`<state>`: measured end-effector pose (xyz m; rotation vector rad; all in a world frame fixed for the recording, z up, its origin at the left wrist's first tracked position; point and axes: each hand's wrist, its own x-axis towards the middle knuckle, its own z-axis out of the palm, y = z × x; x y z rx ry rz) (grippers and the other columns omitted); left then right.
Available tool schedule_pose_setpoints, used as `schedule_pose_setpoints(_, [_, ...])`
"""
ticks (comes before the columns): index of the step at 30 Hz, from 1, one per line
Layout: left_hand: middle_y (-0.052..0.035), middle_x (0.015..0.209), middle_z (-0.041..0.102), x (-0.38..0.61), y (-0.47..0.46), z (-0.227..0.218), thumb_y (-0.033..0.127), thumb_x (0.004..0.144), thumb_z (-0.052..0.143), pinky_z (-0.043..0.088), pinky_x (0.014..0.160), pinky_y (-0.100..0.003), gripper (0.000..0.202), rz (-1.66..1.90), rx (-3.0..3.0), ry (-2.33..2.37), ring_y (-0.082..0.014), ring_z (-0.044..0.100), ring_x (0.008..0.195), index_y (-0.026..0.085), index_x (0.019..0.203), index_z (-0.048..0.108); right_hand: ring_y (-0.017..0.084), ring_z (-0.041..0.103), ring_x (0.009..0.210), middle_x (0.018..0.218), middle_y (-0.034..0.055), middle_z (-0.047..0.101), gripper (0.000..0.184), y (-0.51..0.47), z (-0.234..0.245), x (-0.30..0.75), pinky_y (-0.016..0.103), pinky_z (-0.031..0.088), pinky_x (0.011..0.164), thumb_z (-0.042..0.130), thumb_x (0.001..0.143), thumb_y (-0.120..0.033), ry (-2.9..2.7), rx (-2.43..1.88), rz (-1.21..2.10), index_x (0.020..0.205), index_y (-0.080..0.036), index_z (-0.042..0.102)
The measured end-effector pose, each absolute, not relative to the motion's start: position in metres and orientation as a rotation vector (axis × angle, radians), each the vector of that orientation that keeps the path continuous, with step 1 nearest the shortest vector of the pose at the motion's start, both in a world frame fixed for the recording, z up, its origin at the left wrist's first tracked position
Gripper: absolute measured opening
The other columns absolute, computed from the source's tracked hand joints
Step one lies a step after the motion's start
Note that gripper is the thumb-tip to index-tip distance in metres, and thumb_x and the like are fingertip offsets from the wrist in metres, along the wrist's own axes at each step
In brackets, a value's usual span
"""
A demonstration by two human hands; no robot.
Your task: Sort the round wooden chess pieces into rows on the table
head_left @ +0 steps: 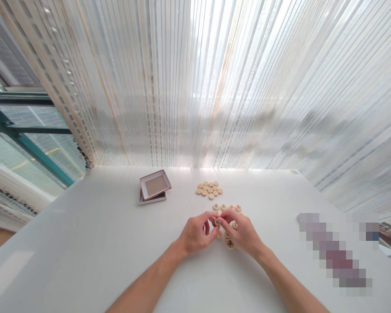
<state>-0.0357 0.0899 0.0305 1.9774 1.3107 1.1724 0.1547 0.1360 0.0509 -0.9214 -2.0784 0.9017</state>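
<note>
Between the fingertips of my left hand (pixel 197 232) and my right hand (pixel 243 230) is a round xiangqi piece (pixel 217 221) with a dark character on it. Both hands pinch it, one from each side. Beneath and around the fingers lie several more pieces with red or black characters. A black-marked piece (pixel 230 243) sits just below my right hand, and a red-marked piece (pixel 219 234) shows between the hands. Beyond the fingertips runs a short row of face-up pieces, with a red-marked piece (pixel 238 208) at its right end. My right hand hides part of the group.
Farther back, a cluster of pale blank-side-up pieces (pixel 210 190) lies on the white table (pixel 101 252). To the left stands an open box (pixel 153 200) with its lid (pixel 155 184) tilted on it. A pixelated patch covers something at the right. Behind the table hangs a striped curtain (pixel 169 87).
</note>
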Motion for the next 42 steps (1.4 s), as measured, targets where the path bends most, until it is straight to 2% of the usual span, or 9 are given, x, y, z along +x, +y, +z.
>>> schedule_pose_setpoints(7, [0.0026, 0.082, 0.069, -0.035, 0.091, 0.030, 0.027, 0.088, 0.062, 0.050, 0.056, -0.021, 0.029, 1.190, 1.938, 1.354, -0.0081, 0.056, 0.053, 0.024, 0.117, 0.061, 0.018, 0.068, 0.075, 0.085, 0.0018, 0.072, 0.019, 0.135, 0.057, 0.155, 0.028, 0.054, 0.063, 0.051, 0.100, -0.038, -2.108, -0.912, 0.878, 0.099, -0.025, 0.065])
schedule_pose_setpoints(12, [0.0006, 0.084, 0.069, -0.039, 0.096, 0.028, 0.029, 0.088, 0.063, 0.051, 0.056, -0.021, 0.029, 1.258, 1.862, 1.420, -0.0094, 0.057, 0.056, 0.022, 0.116, 0.061, 0.022, 0.071, 0.081, 0.093, 0.0050, 0.074, 0.021, 0.151, 0.062, 0.172, 0.029, 0.056, 0.059, 0.055, 0.096, -0.042, -1.982, -1.040, 0.750, 0.103, -0.025, 0.066])
schedule_pose_setpoints(20, [0.0001, 0.092, 0.070, -0.048, 0.099, 0.029, 0.031, 0.089, 0.061, 0.051, 0.060, -0.022, 0.028, 1.265, 1.888, 1.460, -0.0095, 0.060, 0.059, 0.023, 0.115, 0.060, 0.024, 0.072, 0.082, 0.093, 0.0080, 0.074, 0.032, 0.198, 0.046, 0.209, 0.037, 0.056, 0.078, 0.058, 0.092, -0.050, -1.620, -1.278, 0.599, 0.100, -0.021, 0.066])
schedule_pose_setpoints(23, [0.0010, 0.090, 0.068, -0.049, 0.096, 0.035, 0.032, 0.088, 0.061, 0.049, 0.059, -0.022, 0.024, 1.187, 2.002, 1.439, -0.0085, 0.055, 0.055, 0.023, 0.111, 0.062, 0.023, 0.073, 0.079, 0.091, 0.0077, 0.074, 0.035, 0.210, 0.033, 0.215, 0.038, 0.056, 0.079, 0.058, 0.090, -0.053, -1.566, -1.312, 0.604, 0.099, -0.020, 0.066])
schedule_pose_setpoints(26, [0.0023, 0.081, 0.063, -0.050, 0.089, 0.042, 0.034, 0.084, 0.065, 0.044, 0.058, -0.023, 0.025, 1.069, 2.160, 1.420, -0.0096, 0.050, 0.055, 0.023, 0.107, 0.064, 0.022, 0.072, 0.074, 0.087, 0.0071, 0.074, 0.038, 0.218, 0.023, 0.218, 0.036, 0.057, 0.074, 0.058, 0.089, -0.055, -1.530, -1.334, 0.625, 0.098, -0.019, 0.066])
schedule_pose_setpoints(29, [0.0031, 0.075, 0.059, -0.049, 0.084, 0.047, 0.036, 0.080, 0.069, 0.042, 0.059, -0.023, 0.023, 0.951, 2.250, 1.377, -0.0108, 0.049, 0.058, 0.024, 0.100, 0.066, 0.021, 0.072, 0.071, 0.085, 0.0071, 0.074, 0.040, 0.221, 0.018, 0.219, 0.035, 0.058, 0.071, 0.058, 0.087, -0.056, -1.510, -1.344, 0.648, 0.098, -0.019, 0.066])
schedule_pose_setpoints(35, [0.0074, 0.060, 0.051, -0.052, 0.078, 0.051, 0.037, 0.074, 0.073, 0.038, 0.057, -0.021, 0.023, 0.688, 2.198, 1.331, -0.0098, 0.046, 0.052, 0.026, 0.094, 0.071, 0.022, 0.072, 0.071, 0.085, 0.0075, 0.075, 0.044, 0.223, 0.014, 0.220, 0.036, 0.058, 0.072, 0.060, 0.085, -0.060, -1.495, -1.348, 0.673, 0.097, -0.019, 0.067])
schedule_pose_setpoints(42, [0.0062, 0.061, 0.060, -0.053, 0.074, 0.057, 0.035, 0.070, 0.074, 0.041, 0.060, -0.021, 0.022, 0.545, 2.154, 1.380, -0.0119, 0.054, 0.055, 0.027, 0.090, 0.075, 0.022, 0.072, 0.071, 0.086, 0.0079, 0.074, 0.043, 0.224, 0.012, 0.221, 0.036, 0.058, 0.072, 0.061, 0.084, -0.059, -1.485, -1.357, 0.693, 0.097, -0.018, 0.067])
